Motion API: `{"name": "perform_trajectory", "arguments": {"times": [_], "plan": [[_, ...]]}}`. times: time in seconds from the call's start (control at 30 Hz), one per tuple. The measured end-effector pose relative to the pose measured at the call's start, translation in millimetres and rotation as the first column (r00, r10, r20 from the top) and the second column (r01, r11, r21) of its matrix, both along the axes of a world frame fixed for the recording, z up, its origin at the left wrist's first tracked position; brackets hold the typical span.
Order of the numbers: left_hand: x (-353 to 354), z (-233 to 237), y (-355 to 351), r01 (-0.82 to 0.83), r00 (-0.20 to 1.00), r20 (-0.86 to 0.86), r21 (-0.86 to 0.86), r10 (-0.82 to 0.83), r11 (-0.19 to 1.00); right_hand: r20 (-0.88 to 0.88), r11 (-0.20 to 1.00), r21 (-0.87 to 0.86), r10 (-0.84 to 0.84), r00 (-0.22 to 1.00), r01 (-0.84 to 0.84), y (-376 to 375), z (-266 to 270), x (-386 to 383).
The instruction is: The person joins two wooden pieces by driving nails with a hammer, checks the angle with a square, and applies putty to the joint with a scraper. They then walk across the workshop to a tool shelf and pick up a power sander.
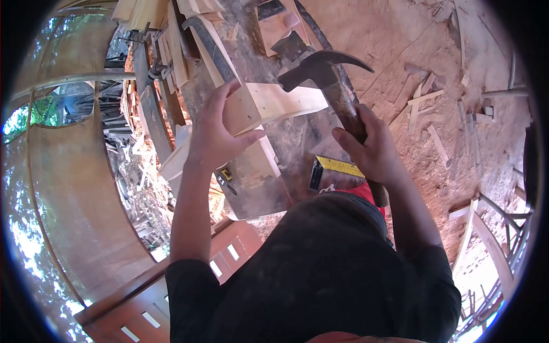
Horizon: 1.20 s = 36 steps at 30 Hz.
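My right hand (372, 146) is wrapped round the handle of a claw hammer (337, 86), whose dark metal head is raised beside a pale wooden piece (286, 102). With thumb and fingers spread, my left hand (220, 128) is at the left end of that wooden piece, against its block-like corner; whether it presses on the wood is hard to tell. The wooden piece has small dark nail marks and rests over a dusty worktable (297, 134). On the table near my body lies a square with a yellow scale (340, 166). A small yellow and black tool (227, 174) lies below my left hand.
Long wooden strips (177, 46) and a curved dark blade-like tool (209, 46) are at the upper left. A wooden box-like object (280, 26) stands at the table's far end. Wood scraps (426, 100) litter the ground at right. A reddish slatted panel (234, 248) is at lower left.
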<state>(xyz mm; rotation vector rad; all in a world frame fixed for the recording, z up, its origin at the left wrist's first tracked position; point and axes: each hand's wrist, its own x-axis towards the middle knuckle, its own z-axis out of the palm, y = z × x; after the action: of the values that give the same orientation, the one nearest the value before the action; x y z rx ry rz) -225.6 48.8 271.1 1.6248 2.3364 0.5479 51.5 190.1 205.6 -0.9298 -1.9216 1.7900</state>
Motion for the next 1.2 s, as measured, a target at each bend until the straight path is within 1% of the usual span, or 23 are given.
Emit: {"name": "perform_trajectory", "arguments": {"times": [0.07,0.17,0.23,0.3,0.4,0.43,0.53,0.6,0.67,0.73,0.83,0.87,0.97,1.07,1.17,1.2], "plan": [[-9.1,-5.4,-14.5,-0.045,0.997,-0.068,-0.058,0.041,0.997,0.055,0.997,-0.076,-0.01,0.998,0.014,-0.7,4.9,-1.8],[-11.2,-12.3,-26.4,-0.123,0.989,-0.098,-0.118,0.112,0.985,-0.007,0.982,-0.173,-0.074,0.997,0.072,-9.2,1.0,-11.4],[-14.5,-15.3,-29.1,-0.089,0.993,-0.082,-0.064,0.084,0.994,-0.02,0.99,-0.127,-0.067,0.998,0.063,-17.5,-3.5,-18.6],[-17.4,-17.9,-28.6,-0.072,0.995,-0.068,-0.027,0.07,0.997,-0.023,0.996,-0.074,-0.044,0.999,0.043,-23.8,5.3,-25.2],[-18.1,-16.8,-27.7,-0.07,0.996,-0.058,0.0,0.069,0.998,-0.02,0.991,0.131,-0.018,1.0,0.021,-30.3,15.5,-30.3],[-16.9,-14.3,-27.0,-0.069,0.996,-0.064,0.012,0.069,0.998,0.006,0.977,0.214,-0.011,1.0,0.009,-29.0,20.5,-29.9],[-18.1,-15.4,-28.0,-0.066,0.995,-0.078,0.014,0.067,0.998,0.054,0.991,0.106,-0.087,0.995,0.081,-30.0,43.3,-31.6],[-19.8,-18.6,-30.1,-0.057,0.994,-0.09,0.021,0.059,0.998,0.054,0.991,0.081,-0.113,0.992,0.109,-29.3,51.8,-31.4],[-20.4,-21.0,-32.2,-0.044,0.992,-0.113,0.046,0.049,0.998,0.067,0.991,0.045,-0.131,0.989,0.129,-30.0,56.7,-30.4],[-20.2,-18.4,-31.6,-0.046,0.995,-0.082,0.042,0.049,0.998,0.094,0.99,-0.004,-0.141,0.986,0.142,-34.3,53.5,-27.5],[-19.9,-12.5,-31.1,-0.056,0.997,-0.049,0.014,0.057,0.998,0.22,0.994,-0.04,-0.091,0.971,0.102,-44.3,36.4,-18.4],[-19.5,-12.1,-31.1,-0.059,0.997,-0.041,0.0,0.059,0.998,0.221,0.992,-0.082,-0.073,0.973,0.093,-49.1,32.1,-16.1],[-17.7,-13.3,-32.9,-0.034,0.991,-0.129,0.056,0.041,0.998,0.207,0.973,-0.213,-0.039,0.978,0.084,-61.0,29.1,-13.0],[-20.8,-18.6,-31.5,-0.04,0.992,-0.115,0.037,0.044,0.999,0.206,0.98,-0.161,-0.083,0.975,0.117,-59.3,20.8,-7.0],[-20.0,-17.3,-29.0,-0.033,0.993,-0.112,0.045,0.038,0.998,0.158,0.961,-0.153,-0.204,0.966,0.228,-43.3,26.5,-0.1],[-19.4,-15.6,-28.1,-0.042,0.995,-0.086,0.023,0.044,0.999,0.089,0.948,-0.126,-0.283,0.955,0.293,-37.2,31.3,0.7]]}}
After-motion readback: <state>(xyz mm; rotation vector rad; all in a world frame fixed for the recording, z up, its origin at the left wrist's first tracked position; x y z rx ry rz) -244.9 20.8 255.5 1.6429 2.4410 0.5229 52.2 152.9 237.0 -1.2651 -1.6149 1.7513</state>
